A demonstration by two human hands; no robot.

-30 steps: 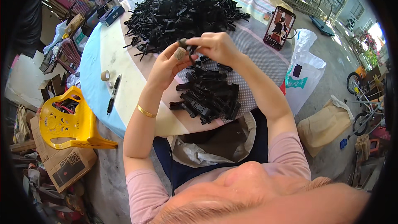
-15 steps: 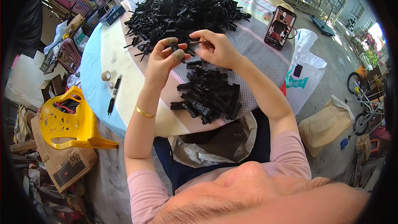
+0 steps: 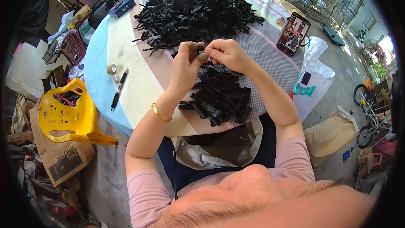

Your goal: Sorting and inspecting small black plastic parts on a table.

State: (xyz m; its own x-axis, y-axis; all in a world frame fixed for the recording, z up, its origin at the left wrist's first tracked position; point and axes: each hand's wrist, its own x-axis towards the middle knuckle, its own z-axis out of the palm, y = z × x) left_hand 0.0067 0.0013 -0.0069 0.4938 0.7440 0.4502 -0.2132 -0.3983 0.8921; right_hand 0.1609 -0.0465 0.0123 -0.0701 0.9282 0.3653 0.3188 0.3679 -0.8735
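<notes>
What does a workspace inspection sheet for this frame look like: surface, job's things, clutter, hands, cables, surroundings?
Surface: round table with a striped cover, edge toward the person.
Job's things: large heap of black plastic parts at the far side; smaller pile of black parts near the person; one small black part pinched between both hands.
Clutter: tape roll, black pen, phone with a lit screen, small box.
Hands: left hand and right hand meet above the near pile; the left wrist wears a gold bangle.
Cables: nothing seen.
Surroundings: yellow plastic chair, cardboard box, white bag, bicycle.
</notes>
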